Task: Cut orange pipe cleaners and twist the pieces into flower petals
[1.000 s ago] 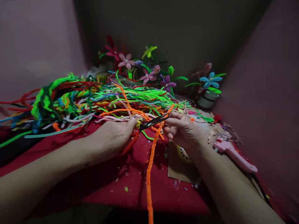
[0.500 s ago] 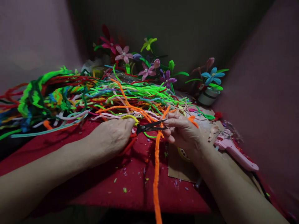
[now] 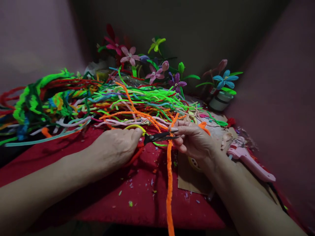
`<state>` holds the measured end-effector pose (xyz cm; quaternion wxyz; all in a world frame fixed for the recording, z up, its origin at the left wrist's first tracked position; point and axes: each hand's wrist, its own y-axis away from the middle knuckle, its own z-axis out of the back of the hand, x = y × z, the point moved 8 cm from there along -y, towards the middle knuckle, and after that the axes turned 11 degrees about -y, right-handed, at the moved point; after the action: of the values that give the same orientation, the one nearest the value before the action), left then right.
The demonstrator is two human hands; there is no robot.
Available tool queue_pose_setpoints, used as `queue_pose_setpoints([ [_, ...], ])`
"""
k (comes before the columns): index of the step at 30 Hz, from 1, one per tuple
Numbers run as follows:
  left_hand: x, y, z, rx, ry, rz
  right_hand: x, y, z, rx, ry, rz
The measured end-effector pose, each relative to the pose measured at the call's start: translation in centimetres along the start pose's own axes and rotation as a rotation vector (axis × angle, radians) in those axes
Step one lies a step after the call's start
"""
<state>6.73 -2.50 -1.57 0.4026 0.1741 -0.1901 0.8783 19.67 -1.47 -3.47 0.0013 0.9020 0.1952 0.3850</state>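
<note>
My left hand (image 3: pixel 118 144) is closed round the handles of a pair of scissors (image 3: pixel 155 138) with black blades and red and yellow grips. The blades are a little apart and point right, with an orange pipe cleaner (image 3: pixel 169 177) between them. Thumb and fingers of my right hand (image 3: pixel 194 137) pinch that pipe cleaner near its upper end, close by the blade tips. Its long lower part hangs down past the table's front edge. Some of my right fingertips are hidden behind the blades and the pipe cleaner.
A heap of many-coloured pipe cleaners (image 3: pixel 137 98) spreads across the back and left of the red cloth (image 3: pixel 103 200). Pipe-cleaner flowers (image 3: pixel 155 73) stand behind it. At right lie a pink glue gun (image 3: pixel 251 162) and cardboard (image 3: pixel 190 182); a jar (image 3: pixel 220 101) holds a blue flower.
The hanging part of the orange pipe cleaner has swung slightly right. The scissors and both hands have shifted a little in the view, and the blades remain around the pipe cleaner.
</note>
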Motion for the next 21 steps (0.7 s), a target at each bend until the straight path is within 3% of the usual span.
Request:
queue_pose_setpoints([
  [5,0.0,0.0,-0.5,0.057,0.005,0.008,0.1,0.1,0.0,0.004,0.031,0.013],
  [12,-0.3,0.1,0.2,0.017,0.013,-0.024,0.4,0.1,0.1,-0.004,0.051,0.040],
  [16,-0.1,0.2,-0.2,0.060,0.051,-0.020,0.3,0.0,0.2,-0.014,0.058,0.043],
  [19,0.4,0.5,-0.7,0.067,0.133,0.002,0.6,-0.1,0.4,-0.022,0.072,0.064],
  [21,1.1,0.7,-0.8,0.041,0.297,0.072,1.1,-0.1,0.8,-0.056,0.073,0.123],
])
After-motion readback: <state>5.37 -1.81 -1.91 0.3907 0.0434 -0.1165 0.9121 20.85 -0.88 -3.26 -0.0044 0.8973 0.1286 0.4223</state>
